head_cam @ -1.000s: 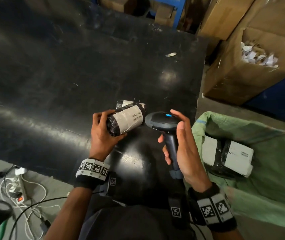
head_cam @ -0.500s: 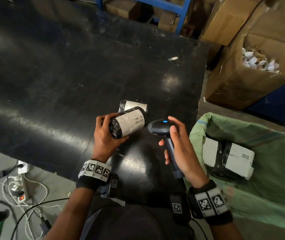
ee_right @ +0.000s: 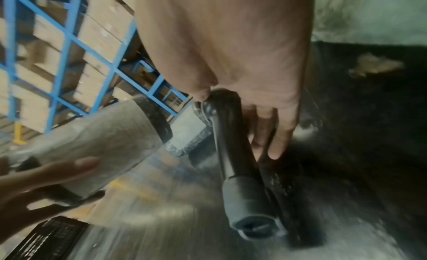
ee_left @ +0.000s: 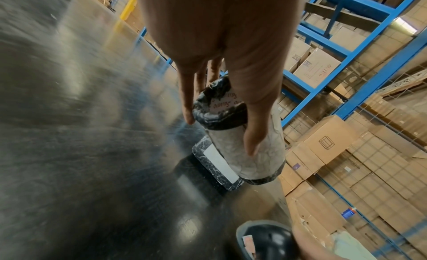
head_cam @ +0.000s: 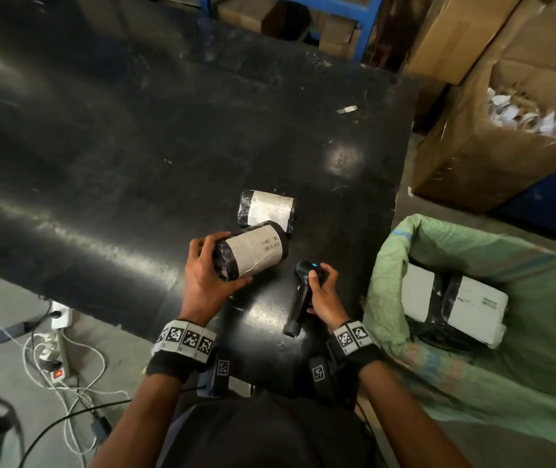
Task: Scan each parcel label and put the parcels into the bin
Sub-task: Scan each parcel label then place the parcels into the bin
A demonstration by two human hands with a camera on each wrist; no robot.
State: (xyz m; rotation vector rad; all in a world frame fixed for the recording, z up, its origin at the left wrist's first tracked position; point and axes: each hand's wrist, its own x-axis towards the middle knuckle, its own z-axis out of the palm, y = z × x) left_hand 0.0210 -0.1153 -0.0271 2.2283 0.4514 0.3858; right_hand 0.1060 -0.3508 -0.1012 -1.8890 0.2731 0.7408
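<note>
My left hand (head_cam: 209,278) grips a black-wrapped cylindrical parcel (head_cam: 253,253) by its near end, its white label with barcode facing up, just above the black table (head_cam: 134,146). The same parcel (ee_left: 245,150) and the hand (ee_left: 221,66) fill the left wrist view. A second black parcel (head_cam: 266,211) with a white label lies on the table just behind it. My right hand (head_cam: 323,292) holds a black barcode scanner (head_cam: 303,295) by its handle, low near the table, right of the held parcel. The scanner (ee_right: 235,154) is blurred in the right wrist view.
A green woven sack bin (head_cam: 398,265) stands right of the table with white-labelled parcels (head_cam: 472,309) inside. Cardboard boxes (head_cam: 472,157) sit beyond it, one with paper scraps. Blue shelving (head_cam: 364,28) stands behind the table. Power strips and cables (head_cam: 57,349) lie on the floor at left.
The right hand has lowered the scanner away from the parcel label toward the table, its head turned down. The left hand still holds the parcel, shifted slightly nearer.
</note>
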